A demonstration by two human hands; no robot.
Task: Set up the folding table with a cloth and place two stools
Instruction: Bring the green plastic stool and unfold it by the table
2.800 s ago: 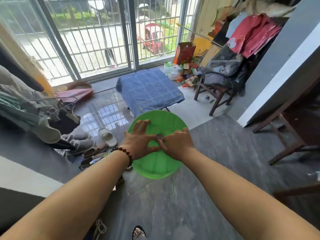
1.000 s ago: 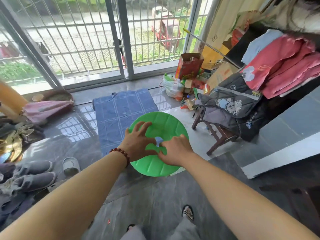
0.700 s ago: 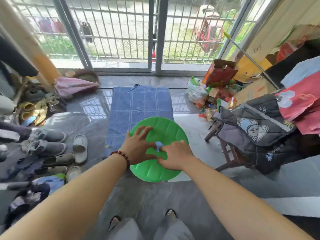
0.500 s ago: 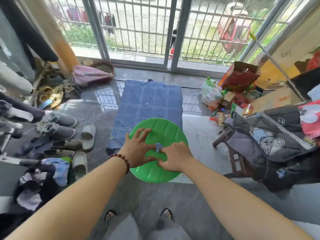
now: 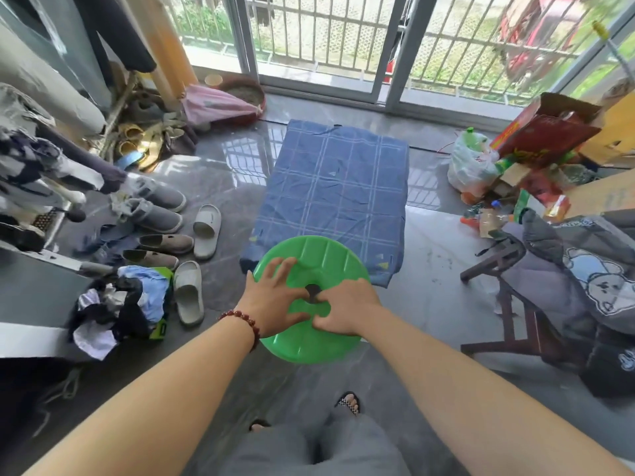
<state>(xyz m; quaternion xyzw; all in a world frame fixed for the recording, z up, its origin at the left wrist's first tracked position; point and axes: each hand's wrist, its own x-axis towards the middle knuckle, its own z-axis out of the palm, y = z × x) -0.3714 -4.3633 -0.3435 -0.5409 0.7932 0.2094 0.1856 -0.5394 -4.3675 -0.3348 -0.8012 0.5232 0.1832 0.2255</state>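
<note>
I carry a round green plastic stool (image 5: 319,255) seat-up in front of me, above the grey floor. My left hand (image 5: 275,297) lies on the seat with fingers spread and straight, the thumb pointing at the centre hole. My right hand (image 5: 347,307) is curled at that hole, its fingers hooked into it. The stool's legs are hidden under the seat. Just beyond the stool stands the low folding table, covered by a blue checked cloth (image 5: 336,187); its near short end faces me.
Shoes and slippers (image 5: 161,214) and a clothes pile (image 5: 120,304) lie left of the table. A dark wooden stool (image 5: 508,269) heaped with clothes stands at the right. Bags and boxes (image 5: 481,163) sit far right. A barred sliding door (image 5: 391,49) closes the far side.
I have walked round towards the table's near short end with the stool; the table is now straight ahead and closer. Both hands keep the same hold on the seat.
</note>
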